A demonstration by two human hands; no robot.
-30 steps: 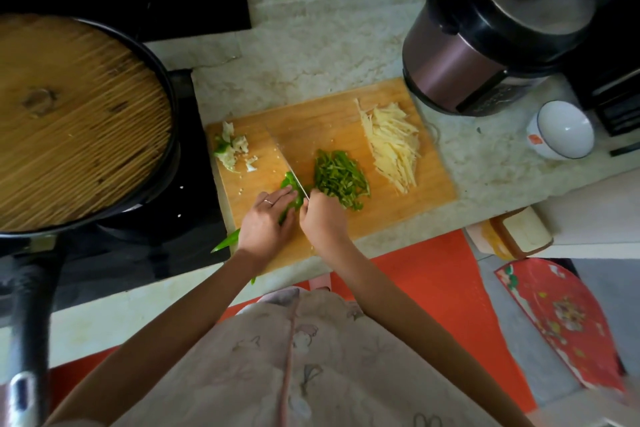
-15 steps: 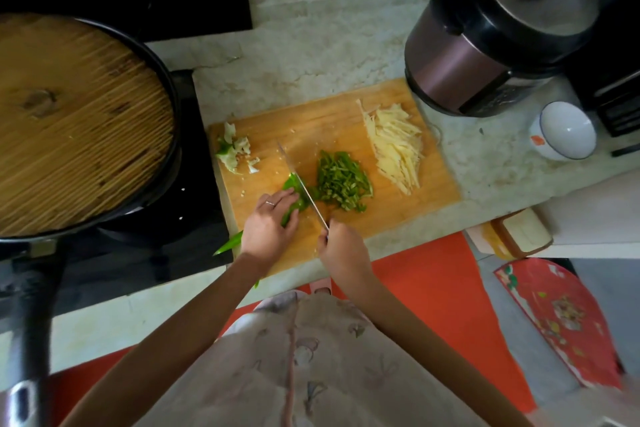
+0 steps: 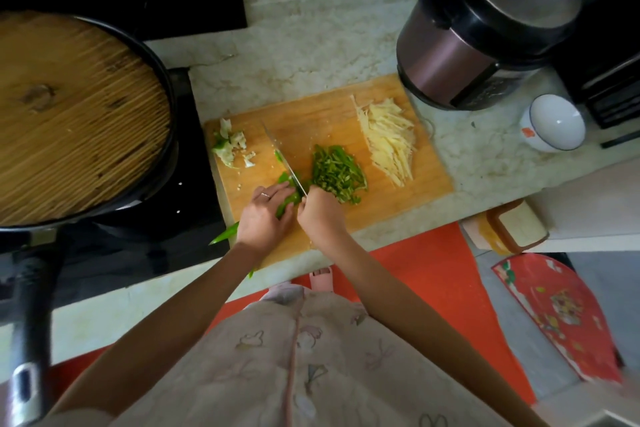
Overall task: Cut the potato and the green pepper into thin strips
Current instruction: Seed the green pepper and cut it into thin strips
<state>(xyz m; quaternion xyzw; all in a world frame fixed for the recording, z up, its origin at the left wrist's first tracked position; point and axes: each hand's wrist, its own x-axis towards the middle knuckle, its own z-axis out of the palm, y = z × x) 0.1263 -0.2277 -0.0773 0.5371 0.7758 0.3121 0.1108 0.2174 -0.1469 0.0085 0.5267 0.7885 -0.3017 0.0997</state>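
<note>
Head view: wooden cutting board (image 3: 311,114) lies on the marble tabletop (image 3: 304,45), between a black stove (image 3: 195,163) on the left and a rice cooker (image 3: 485,28) at far right. Left hand (image 3: 265,215) sits on the near-left part of the board, fingers curled down over the uncut green pepper (image 3: 289,199), pinning it flat; ring (image 3: 265,195) on one finger. The pepper's tapered end pokes out past the board's left edge, beside the wrist. Right hand (image 3: 320,211) is closed round the knife (image 3: 284,159), handle hidden in the fist; blade runs far-left from the fist, edge down on the pepper just beside the left fingertips. Pepper strips (image 3: 337,172) piled mid-board, just right of the blade. Potato strips (image 3: 389,139) heaped at the board's far-right, apart from the green pile. Pale scraps (image 3: 230,144) at the far-left corner. Big black pan (image 3: 152,191) with a wooden lid (image 3: 69,114) on the stove. White bowl (image 3: 552,123) on the tabletop, right of the cooker.
</note>
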